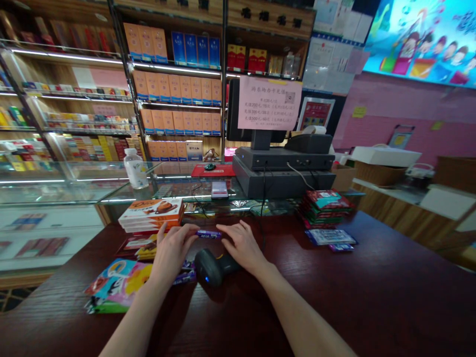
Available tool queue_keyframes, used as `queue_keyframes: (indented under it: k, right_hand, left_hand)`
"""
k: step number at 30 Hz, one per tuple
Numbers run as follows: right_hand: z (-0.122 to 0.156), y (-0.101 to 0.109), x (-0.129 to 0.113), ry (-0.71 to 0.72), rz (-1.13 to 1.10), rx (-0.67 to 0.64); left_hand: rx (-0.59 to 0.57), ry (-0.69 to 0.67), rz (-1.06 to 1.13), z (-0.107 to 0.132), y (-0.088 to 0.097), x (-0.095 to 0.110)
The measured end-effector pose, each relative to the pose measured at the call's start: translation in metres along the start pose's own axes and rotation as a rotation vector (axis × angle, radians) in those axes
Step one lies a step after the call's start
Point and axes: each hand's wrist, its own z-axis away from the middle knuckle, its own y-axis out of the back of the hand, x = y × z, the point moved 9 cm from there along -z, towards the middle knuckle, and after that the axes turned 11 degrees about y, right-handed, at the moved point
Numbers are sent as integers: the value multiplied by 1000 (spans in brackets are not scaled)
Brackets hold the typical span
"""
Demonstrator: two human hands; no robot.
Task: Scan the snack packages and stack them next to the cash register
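Purple-wrapped bar (208,234), one, over the counter (372,297), at twelve o'clock from the dark scanner (209,267), ends pinched between nearly closed fingers of left hand (173,245) and right hand (241,245); uneven grip could drop it.

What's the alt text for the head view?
A person's left hand and right hand hold a purple-wrapped bar at its ends, beyond a black barcode scanner on a dark wooden counter. Dove boxes are stacked left, packets right, a point-of-sale terminal behind.
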Motion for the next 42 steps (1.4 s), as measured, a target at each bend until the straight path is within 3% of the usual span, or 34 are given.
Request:
queue_keyframes:
  k: [12,26,35,42]
  right_hand:
    - [-1,15,-9,77,-3,186]
    - [5,36,-13,117,63,354]
    - [3,29,-12,121,30,295]
    - [1,23,1,23,-76,82]
  left_hand:
    - [119,-101,94,5,7,11]
    - [23,-71,216,3,2,11]
    - [11,-34,259,1,6,7]
    - [114,-11,207,-3,19,-13]
